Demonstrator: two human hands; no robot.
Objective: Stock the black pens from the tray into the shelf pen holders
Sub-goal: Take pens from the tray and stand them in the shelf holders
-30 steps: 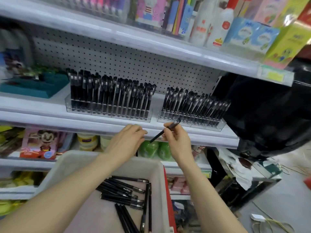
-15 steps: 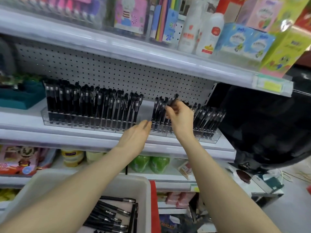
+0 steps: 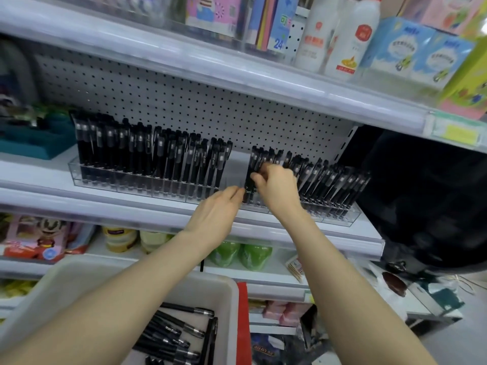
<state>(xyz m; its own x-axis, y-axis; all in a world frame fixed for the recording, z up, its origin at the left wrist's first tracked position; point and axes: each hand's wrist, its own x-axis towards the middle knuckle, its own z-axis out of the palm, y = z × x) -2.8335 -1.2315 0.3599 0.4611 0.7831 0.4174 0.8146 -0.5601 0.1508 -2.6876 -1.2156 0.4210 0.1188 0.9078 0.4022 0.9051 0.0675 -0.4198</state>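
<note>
Two clear pen holders stand on the middle shelf, the left holder (image 3: 147, 184) full of upright black pens and the right holder (image 3: 340, 216) also holding many. My right hand (image 3: 276, 188) pinches a black pen (image 3: 249, 177) standing at the left end of the right holder. My left hand (image 3: 218, 212) reaches up beside it with straight fingers, the tips touching the holder's left end near the pen's base. A grey tray (image 3: 79, 280) below holds several loose black pens (image 3: 174, 338).
The upper shelf edge (image 3: 237, 75) juts out above the holders, with bottles and boxes on it. A teal box (image 3: 34, 138) sits left of the holders. A black bag (image 3: 427, 196) hangs at the right. Lower shelves hold packaged goods.
My right hand carried the pen up from in front of the shelf edge and stood it at the left end of the right holder. My left hand rose toward it. The view moved closer.
</note>
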